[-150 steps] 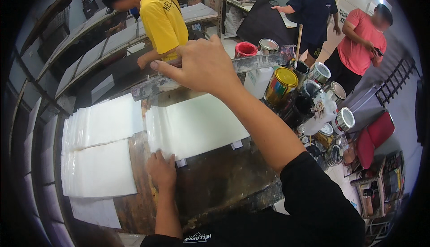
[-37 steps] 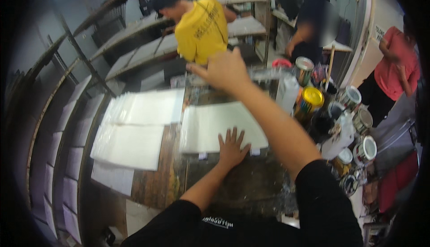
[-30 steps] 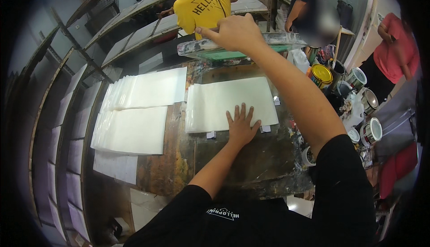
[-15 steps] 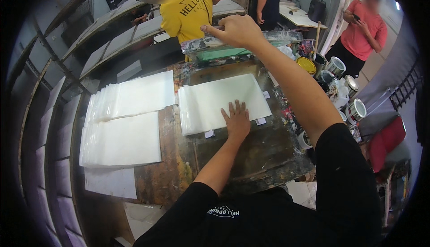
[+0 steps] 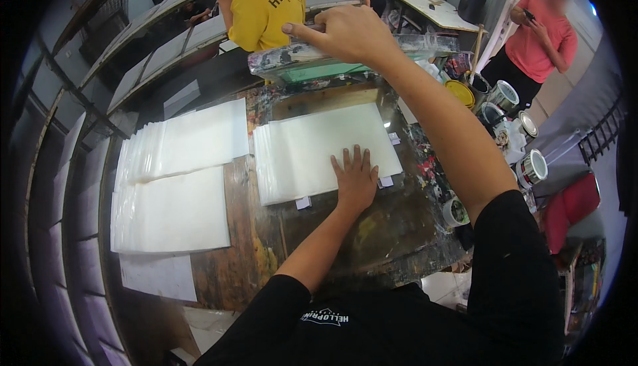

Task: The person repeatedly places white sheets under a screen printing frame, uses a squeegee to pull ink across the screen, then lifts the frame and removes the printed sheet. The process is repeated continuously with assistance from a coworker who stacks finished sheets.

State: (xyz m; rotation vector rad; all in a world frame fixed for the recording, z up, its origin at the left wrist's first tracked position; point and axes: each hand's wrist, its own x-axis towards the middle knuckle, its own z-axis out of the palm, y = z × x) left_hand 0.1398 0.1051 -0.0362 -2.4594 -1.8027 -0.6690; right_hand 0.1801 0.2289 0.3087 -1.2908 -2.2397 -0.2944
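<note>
My left hand (image 5: 357, 181) lies flat with fingers spread on a white plastic-looking sheet (image 5: 306, 147), near its right front edge. That sheet is on a dark, stained board, with small white tabs (image 5: 304, 202) at its edges. Beyond it stands a raised screen printing frame (image 5: 279, 66), tape-covered and paint-smeared, with a green panel showing below its edge. My right hand (image 5: 355, 34) is closed over the frame's top edge; the thumb points left and most of the grip is hidden. Two fanned stacks of white sheets (image 5: 199, 137) lie to the left, one behind the other.
Paint cans (image 5: 531, 167) and a yellow lid (image 5: 460, 93) crowd the right side. A red chair (image 5: 571, 210) stands beyond. Racks (image 5: 86, 233) line the left. A person in yellow (image 5: 269, 7) is behind the frame; another in pink (image 5: 545, 34) holds a phone at right.
My view has shifted slightly, so the table's contents sit a little further left. Both hands keep their places. The dark-shirted person at the back is now mostly out of sight.
</note>
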